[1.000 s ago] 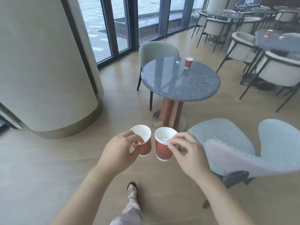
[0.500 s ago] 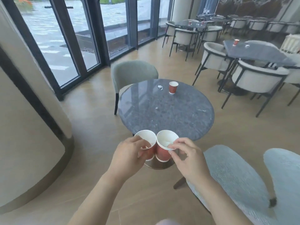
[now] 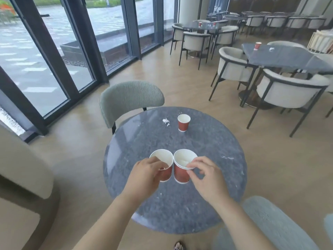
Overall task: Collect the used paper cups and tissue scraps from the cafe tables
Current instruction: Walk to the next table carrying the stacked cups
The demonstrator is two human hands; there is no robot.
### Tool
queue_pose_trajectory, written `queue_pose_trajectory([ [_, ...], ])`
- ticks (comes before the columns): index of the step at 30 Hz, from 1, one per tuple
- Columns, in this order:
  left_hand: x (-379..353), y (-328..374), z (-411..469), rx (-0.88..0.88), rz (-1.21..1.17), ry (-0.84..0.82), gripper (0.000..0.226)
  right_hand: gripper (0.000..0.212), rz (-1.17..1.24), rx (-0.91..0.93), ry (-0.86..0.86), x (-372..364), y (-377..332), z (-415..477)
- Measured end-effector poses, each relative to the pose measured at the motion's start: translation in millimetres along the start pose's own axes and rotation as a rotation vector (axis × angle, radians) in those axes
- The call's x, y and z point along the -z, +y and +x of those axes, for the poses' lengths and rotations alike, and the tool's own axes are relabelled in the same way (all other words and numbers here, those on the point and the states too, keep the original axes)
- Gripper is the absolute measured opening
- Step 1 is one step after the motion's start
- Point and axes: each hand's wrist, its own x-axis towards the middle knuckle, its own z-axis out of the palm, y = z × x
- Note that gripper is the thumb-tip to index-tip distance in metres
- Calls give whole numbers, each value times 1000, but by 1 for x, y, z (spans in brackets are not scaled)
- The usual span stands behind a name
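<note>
My left hand (image 3: 144,175) grips a red paper cup (image 3: 162,160) by its rim, thumb inside. My right hand (image 3: 205,175) pinches the rim of a stack of red paper cups (image 3: 181,166) beside it; the two touch. Both are held above the near half of a round grey stone table (image 3: 216,177). On the table's far side stands another red paper cup (image 3: 183,122), with a small white tissue scrap (image 3: 166,121) just left of it.
A grey-green chair (image 3: 129,98) stands behind the table, and a light blue chair (image 3: 270,226) at the lower right. A dark table (image 3: 288,58) at the right carries a red cup (image 3: 257,45) and a tissue scrap (image 3: 271,49). Windows run along the left.
I have walked up to the round table: it was ahead on the floor, now it lies under my hands. Both hands keep the same hold on their cups.
</note>
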Motion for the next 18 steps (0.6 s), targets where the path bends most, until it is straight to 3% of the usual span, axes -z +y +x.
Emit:
queue_pose_trajectory([
  [18,-80,-92,194,194,15,-318,20,6,-209,-241,-262,-86,116,164],
])
